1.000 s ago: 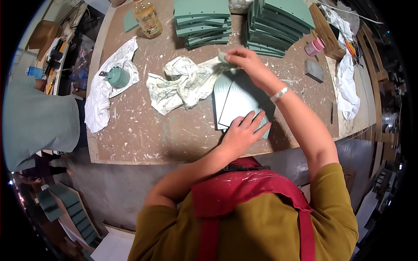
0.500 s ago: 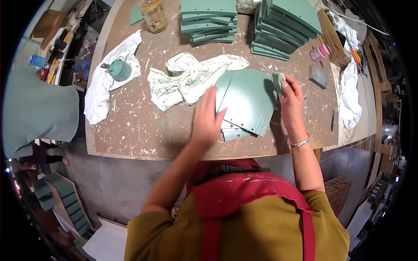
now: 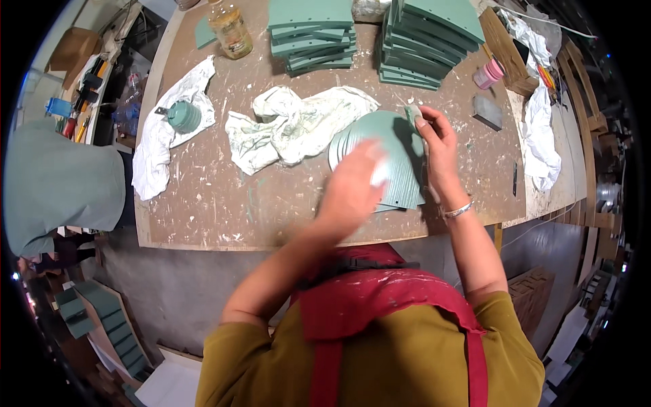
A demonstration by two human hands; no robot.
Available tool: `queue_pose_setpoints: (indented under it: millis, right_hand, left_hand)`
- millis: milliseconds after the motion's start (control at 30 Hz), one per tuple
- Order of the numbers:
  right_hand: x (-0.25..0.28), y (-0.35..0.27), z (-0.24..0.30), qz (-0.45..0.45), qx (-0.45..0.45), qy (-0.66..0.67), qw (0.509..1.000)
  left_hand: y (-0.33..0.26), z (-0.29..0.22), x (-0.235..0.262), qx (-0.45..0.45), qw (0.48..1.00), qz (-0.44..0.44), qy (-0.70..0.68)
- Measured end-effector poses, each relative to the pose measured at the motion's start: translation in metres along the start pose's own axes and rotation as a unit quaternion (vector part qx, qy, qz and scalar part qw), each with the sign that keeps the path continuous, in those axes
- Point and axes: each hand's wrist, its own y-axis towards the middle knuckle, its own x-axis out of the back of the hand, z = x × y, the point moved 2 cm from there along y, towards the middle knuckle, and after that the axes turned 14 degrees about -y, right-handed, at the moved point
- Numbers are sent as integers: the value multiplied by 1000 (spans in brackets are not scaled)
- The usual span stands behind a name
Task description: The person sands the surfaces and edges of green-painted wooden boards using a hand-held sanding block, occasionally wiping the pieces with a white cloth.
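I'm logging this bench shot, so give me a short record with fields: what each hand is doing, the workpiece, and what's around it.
left hand: blurred, over the green panel
right hand: at the panel's right edge, holding a small green piece
workpiece: green panel, flat on the workbench
nearby: stained rag, stacks of green panels, amber jar

Motion blur smears the left hand (image 3: 352, 186), which hides the near part of the green panel (image 3: 390, 146) (whether it touches is unclear), while the right hand (image 3: 437, 146) covers the panel's far edge and the top edge crops the green stacks (image 3: 308, 30).
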Motion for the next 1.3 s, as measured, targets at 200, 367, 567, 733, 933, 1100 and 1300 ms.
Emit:
queue_pose_setpoints:
  millis: [200, 367, 567, 733, 933, 1100, 1300]
  right_hand:
    - [-47, -6, 76, 332, 278, -294, 852]
    - [-75, -25, 71, 430, 362, -385, 732]
    - [-83, -27, 61, 487, 414, -354, 682]
    - [-82, -1, 66, 425, 419, -396, 698]
    - [-80, -24, 71, 482, 429, -377, 665]
    - [-78, -6, 67, 404, 452, -412, 681]
    - [-83, -36, 59, 426, 483, -403, 651]
  left_hand:
    - [-6, 2, -76, -44, 948, 150, 277]
    - [-14, 20, -94, 7, 957, 149, 249]
    - [-12, 17, -95, 41, 987, 111, 106]
    - [-4, -2, -76, 36, 942, 228, 245]
    - [-18, 15, -93, 16, 968, 142, 207]
    - [-8, 3, -82, 31, 954, 204, 218]
    - [-14, 16, -90, 16, 986, 101, 131]
